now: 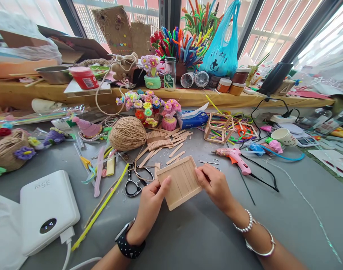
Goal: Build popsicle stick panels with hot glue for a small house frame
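Observation:
A small panel of popsicle sticks [179,182], laid side by side with a stick along each of two opposite edges, is held tilted above the grey table. My left hand [153,200] grips its left edge, thumb on the face. At the right edge, my right hand [215,185] pinches it between thumb and fingers. Loose popsicle sticks [176,150] lie just beyond the panel. Black-handled scissors [133,186] rest close to my left hand. Beyond my right hand are small metal scissors [212,162] and a pink hot glue gun [235,157].
A ball of twine [127,133] sits behind the scissors. A stick frame [220,128] stands at the back right. At the left lie a white power bank [49,210] with a cable and a yellow pipe cleaner [101,208]. The glue gun's black cord [268,183] loops across the right side.

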Tool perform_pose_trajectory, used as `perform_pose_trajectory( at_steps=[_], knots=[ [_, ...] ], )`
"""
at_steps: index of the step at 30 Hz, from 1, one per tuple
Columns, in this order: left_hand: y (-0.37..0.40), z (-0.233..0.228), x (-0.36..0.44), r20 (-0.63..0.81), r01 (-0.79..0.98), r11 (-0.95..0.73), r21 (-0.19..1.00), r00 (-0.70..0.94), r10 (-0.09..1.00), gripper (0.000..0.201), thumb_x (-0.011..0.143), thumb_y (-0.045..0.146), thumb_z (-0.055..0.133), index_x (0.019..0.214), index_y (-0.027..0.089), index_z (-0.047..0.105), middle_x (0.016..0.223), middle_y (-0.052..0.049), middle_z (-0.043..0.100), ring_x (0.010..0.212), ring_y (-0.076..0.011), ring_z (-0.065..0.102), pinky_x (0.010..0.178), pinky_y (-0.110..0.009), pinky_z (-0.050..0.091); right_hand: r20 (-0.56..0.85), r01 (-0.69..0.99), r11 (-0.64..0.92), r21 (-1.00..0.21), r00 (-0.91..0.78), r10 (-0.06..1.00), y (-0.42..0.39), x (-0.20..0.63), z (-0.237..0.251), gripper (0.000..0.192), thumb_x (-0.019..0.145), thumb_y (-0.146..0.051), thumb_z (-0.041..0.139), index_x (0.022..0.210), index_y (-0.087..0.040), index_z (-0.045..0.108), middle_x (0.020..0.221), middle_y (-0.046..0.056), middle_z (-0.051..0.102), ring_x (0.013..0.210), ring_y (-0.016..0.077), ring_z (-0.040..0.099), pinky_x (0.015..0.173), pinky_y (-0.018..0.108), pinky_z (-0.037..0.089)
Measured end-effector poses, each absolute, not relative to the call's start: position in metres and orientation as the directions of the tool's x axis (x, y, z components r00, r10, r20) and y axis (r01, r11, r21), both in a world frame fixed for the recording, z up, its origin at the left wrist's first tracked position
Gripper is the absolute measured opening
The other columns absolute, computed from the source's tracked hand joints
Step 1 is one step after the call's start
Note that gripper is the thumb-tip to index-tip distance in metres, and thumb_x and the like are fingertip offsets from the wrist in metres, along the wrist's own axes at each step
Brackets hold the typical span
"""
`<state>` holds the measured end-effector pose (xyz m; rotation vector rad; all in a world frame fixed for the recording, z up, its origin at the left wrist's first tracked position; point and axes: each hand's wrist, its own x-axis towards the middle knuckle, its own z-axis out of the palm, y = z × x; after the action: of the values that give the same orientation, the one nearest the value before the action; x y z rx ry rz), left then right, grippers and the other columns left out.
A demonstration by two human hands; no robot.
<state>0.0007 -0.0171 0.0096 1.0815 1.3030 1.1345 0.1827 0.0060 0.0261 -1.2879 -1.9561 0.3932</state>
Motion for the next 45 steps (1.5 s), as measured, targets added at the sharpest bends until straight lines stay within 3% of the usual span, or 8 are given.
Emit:
perform_pose_trajectory(
  at_steps=[6, 13, 22, 31, 45],
  knots=[
    [-0.015, 0.006, -0.001, -0.205, -0.121, 0.199, 0.972, -0.039, 0.978, 0.029, 0.071, 0.045, 0.058, 0.08, 0.018, 0.066, 0.076, -0.001, 0.065, 0.072, -0.0172, 0.057, 0.063, -0.023, 0.045, 0.306, 0.52, 0.321, -0.792, -0.117, 0.945, 0.004, 0.179, 0.031, 0.029, 0.085, -0.031, 0.037, 0.059, -0.019, 0.045, 0.055, -0.003, 0.041, 0.053, 0.0108, 0.04, 0.051, 0.022, 0.032],
    [-0.012, 0.014, 0.002, -0.317, -0.293, 0.304, 0.906, 0.005, 0.948, 0.037, 0.069, 0.045, 0.06, 0.089, 0.013, 0.064, 0.082, -0.006, 0.068, 0.076, -0.0211, 0.061, 0.062, -0.027, 0.047, 0.058, 0.113, 0.072, -0.991, -0.119, 0.991, 0.002, 0.177, 0.028, 0.031, 0.083, -0.041, 0.04, 0.063, -0.018, 0.047, 0.054, -0.005, 0.034, 0.047, 0.0077, 0.031, 0.043, 0.02, 0.026],
    [-0.013, 0.017, 0.002, -0.329, -0.341, 0.348, 0.873, 0.115, 0.937, 0.034, 0.063, 0.035, 0.069, 0.09, 0.014, 0.066, 0.081, -0.006, 0.07, 0.077, -0.0208, 0.063, 0.073, -0.03, 0.048, 0.115, 0.107, 0.112, -0.988, 0.019, 0.993, -0.006, 0.176, 0.036, 0.029, 0.079, -0.042, 0.048, 0.064, -0.018, 0.052, 0.049, -0.006, 0.038, 0.043, 0.0069, 0.035, 0.041, 0.019, 0.03],
    [-0.014, 0.015, 0.004, -0.332, -0.353, 0.306, 0.884, -0.014, 0.943, 0.032, 0.059, 0.037, 0.071, 0.081, 0.014, 0.067, 0.082, -0.005, 0.069, 0.073, -0.0174, 0.061, 0.06, -0.022, 0.048, 0.209, 0.019, 0.213, -0.977, 0.292, 0.933, 0.0, 0.178, 0.028, 0.024, 0.08, -0.039, 0.049, 0.071, -0.018, 0.055, 0.054, -0.003, 0.052, 0.048, 0.0094, 0.046, 0.048, 0.022, 0.039],
    [-0.016, 0.015, 0.009, -0.332, -0.397, 0.278, 0.875, -0.074, 0.94, 0.034, 0.058, 0.035, 0.072, 0.083, 0.013, 0.066, 0.083, -0.005, 0.069, 0.073, -0.0171, 0.061, 0.06, -0.022, 0.048, 0.113, -0.132, 0.166, -0.977, 0.337, 0.935, 0.006, 0.179, 0.034, 0.022, 0.078, -0.037, 0.051, 0.074, -0.015, 0.057, 0.063, 0.001, 0.059, 0.054, 0.0108, 0.054, 0.055, 0.027, 0.049]
  ],
)
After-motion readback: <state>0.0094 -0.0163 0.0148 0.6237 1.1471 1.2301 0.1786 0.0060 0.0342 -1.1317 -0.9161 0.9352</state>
